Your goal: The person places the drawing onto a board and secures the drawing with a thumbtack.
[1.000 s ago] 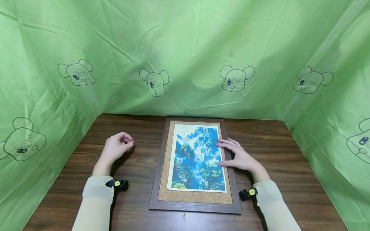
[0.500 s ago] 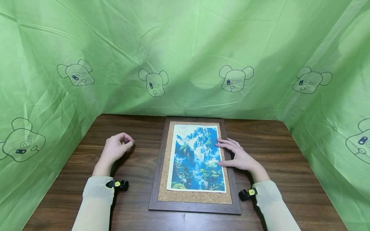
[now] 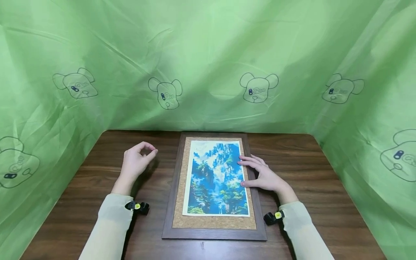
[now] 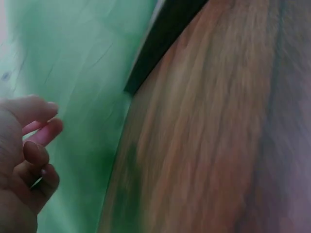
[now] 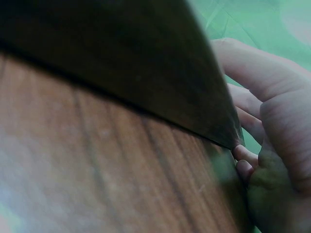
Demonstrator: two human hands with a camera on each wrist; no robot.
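Observation:
A cork board with a dark brown wooden frame [image 3: 213,234] lies flat on the table. On its cork rests a blue landscape print [image 3: 216,178] with a white border. My right hand [image 3: 264,177] lies over the board's right side, thumb and fingertips touching the print's right edge. In the right wrist view the frame's dark side [image 5: 121,63] runs up to this right hand [image 5: 272,121], and its little finger is by the frame's corner. Left of the board, my left hand [image 3: 134,162] hovers with loosely curled fingers. Nothing shows between its thumb and fingers [image 4: 36,153] in the left wrist view.
The dark wood-grain table [image 3: 87,202] extends on both sides of the board. A green curtain [image 3: 208,65] printed with bear-head outlines encloses the back and sides, close behind the board. A small black camera [image 3: 138,207] sits on each wrist.
My left hand has lifted and shifted a little to the right, toward the board. The right hand keeps its place on the print. The head view has turned slightly, moving everything left.

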